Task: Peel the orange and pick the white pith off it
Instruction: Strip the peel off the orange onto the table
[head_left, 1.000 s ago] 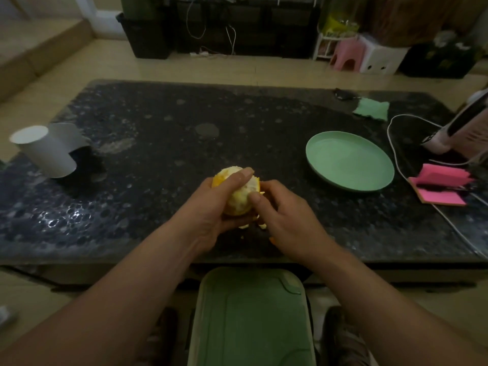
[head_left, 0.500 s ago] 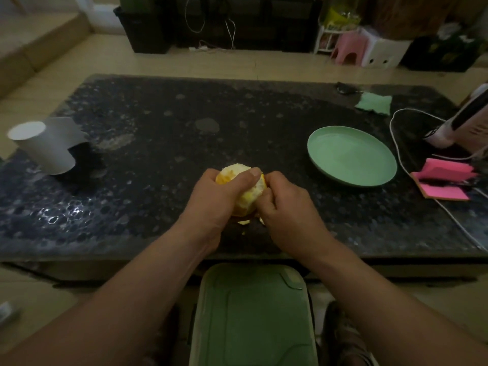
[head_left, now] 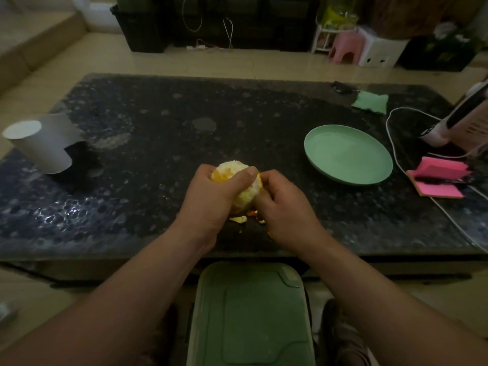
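Dark table (head_left: 158,133) — green plate (head_left: 346,153) at three o'clock, pink notepad (head_left: 438,178) beyond it, green cloth (head_left: 371,103) at two, white tube (head_left: 39,143) at nine.

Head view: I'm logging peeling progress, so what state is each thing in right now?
orange, mostly peeled, pale pith showing, held above the table
left hand, grips the orange
right hand, fingers curled against the orange's right side
peel scraps, lying on the table under the hands
plate, empty, flat on the table
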`<action>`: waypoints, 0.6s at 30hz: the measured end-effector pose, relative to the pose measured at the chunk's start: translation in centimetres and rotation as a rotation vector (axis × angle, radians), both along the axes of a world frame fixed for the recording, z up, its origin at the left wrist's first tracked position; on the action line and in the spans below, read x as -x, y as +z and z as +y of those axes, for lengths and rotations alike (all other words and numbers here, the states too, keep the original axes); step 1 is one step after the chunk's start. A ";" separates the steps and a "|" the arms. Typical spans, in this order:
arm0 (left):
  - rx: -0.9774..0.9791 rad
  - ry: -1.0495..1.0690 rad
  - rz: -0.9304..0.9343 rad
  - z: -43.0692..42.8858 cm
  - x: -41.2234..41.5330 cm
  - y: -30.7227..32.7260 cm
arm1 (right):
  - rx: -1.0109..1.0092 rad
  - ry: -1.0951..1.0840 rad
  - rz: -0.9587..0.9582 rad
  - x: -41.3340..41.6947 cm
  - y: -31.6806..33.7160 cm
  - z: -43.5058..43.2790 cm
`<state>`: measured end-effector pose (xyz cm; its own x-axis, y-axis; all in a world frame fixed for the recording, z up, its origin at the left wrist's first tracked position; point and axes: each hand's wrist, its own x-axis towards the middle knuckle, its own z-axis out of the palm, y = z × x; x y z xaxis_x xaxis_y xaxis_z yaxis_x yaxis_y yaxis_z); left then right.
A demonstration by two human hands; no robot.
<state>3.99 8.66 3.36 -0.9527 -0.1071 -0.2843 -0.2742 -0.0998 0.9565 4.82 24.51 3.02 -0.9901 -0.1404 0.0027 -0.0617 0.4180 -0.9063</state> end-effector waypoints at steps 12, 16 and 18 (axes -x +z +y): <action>-0.124 0.009 -0.043 0.2 0.4 0.2 | 0.165 0.050 -0.086 0.0 1.0 0.7; -0.249 -0.019 -0.055 -0.4 0.7 0.7 | 0.322 0.057 -0.206 0.2 1.1 0.7; -0.193 -0.012 -0.043 -0.3 0.7 0.5 | 0.292 0.037 -0.246 0.2 0.8 0.5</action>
<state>3.33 8.36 3.86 -0.9403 -0.0350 -0.3387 -0.3165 -0.2769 0.9073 4.60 25.04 3.80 -0.9603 -0.2050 -0.1892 0.1622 0.1417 -0.9765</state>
